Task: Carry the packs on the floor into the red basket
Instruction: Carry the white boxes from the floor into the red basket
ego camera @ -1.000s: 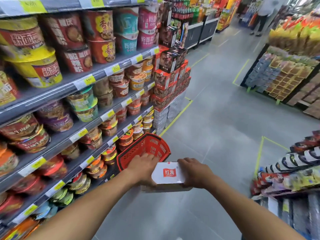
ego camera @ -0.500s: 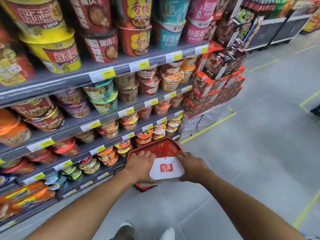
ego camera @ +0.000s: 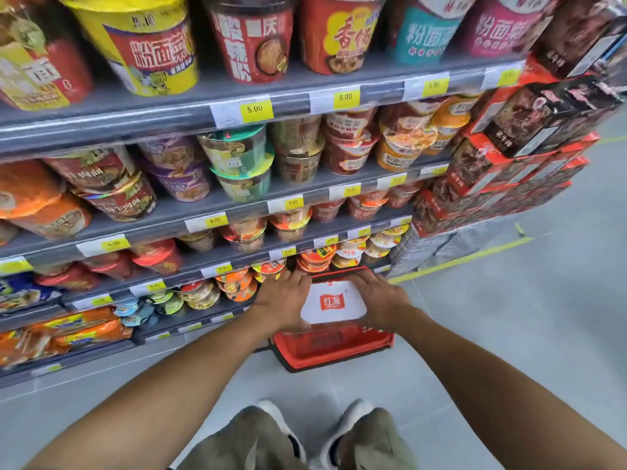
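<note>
A white pack with a red square logo (ego camera: 333, 302) is held between both hands directly over the red basket (ego camera: 334, 349), which stands on the grey floor against the bottom shelf. My left hand (ego camera: 283, 300) grips the pack's left side, fingers curled round its far edge. My right hand (ego camera: 381, 300) grips its right side the same way. The pack covers most of the basket's inside; only the near wall and part of the far rim show.
Grey shelves (ego camera: 237, 208) packed with cup noodles fill the left and top. A stack of red and black boxes (ego camera: 509, 171) rises at the right. A yellow floor line (ego camera: 475, 256) marks the open aisle. My two shoes (ego camera: 315, 432) stand just short of the basket.
I have stepped closer to the shelf and basket. The pack, held in both hands throughout, has moved from in front of the basket to directly over its opening.
</note>
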`<state>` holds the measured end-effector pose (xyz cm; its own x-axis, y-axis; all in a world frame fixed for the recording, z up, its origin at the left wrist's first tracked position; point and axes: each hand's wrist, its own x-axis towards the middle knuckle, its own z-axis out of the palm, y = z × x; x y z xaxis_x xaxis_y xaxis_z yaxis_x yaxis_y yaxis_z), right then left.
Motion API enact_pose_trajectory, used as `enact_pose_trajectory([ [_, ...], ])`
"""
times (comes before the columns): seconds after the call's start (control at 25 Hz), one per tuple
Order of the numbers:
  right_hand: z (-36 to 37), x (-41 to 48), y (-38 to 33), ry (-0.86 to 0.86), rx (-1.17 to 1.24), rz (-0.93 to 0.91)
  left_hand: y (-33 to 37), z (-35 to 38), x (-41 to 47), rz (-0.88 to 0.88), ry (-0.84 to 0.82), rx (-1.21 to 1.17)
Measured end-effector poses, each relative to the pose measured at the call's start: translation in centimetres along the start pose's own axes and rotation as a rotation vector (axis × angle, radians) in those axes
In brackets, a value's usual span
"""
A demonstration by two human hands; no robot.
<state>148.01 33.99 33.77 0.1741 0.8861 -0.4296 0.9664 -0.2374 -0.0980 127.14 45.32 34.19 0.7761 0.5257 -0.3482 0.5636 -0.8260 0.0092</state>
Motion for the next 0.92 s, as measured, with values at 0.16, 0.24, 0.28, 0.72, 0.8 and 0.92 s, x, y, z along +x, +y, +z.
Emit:
enact_pose_trajectory([
  [0.16,4.3,4.1,2.0,-0.011,-0.028,-0.056,0.4,4.9,3.1,-0.071,-0.016,-0.019],
  [0.24,7.0,6.7,3.3,0.009,-0.068,-0.076,0.5,8.1,5.4,-0.075,-0.001,-0.039],
  [0.28,9.0,8.1,4.0,0.010,-0.087,-0.081,0.8,10.3,6.8,-0.081,0.006,-0.048],
  [0.72,33.2,23.4,8.2,0.019,-0.126,-0.093,1.1,35.5,20.5,-0.186,-0.046,-0.070],
  [0.8,36.9,25.9,8.8,0.026,-0.083,-0.095,1.0,39.2,22.6,-0.194,-0.052,-0.060],
  [0.92,42.3,29.9,9.7,0.039,-0.054,-0.085,0.4,44.5,25.9,-0.212,-0.044,-0.051],
])
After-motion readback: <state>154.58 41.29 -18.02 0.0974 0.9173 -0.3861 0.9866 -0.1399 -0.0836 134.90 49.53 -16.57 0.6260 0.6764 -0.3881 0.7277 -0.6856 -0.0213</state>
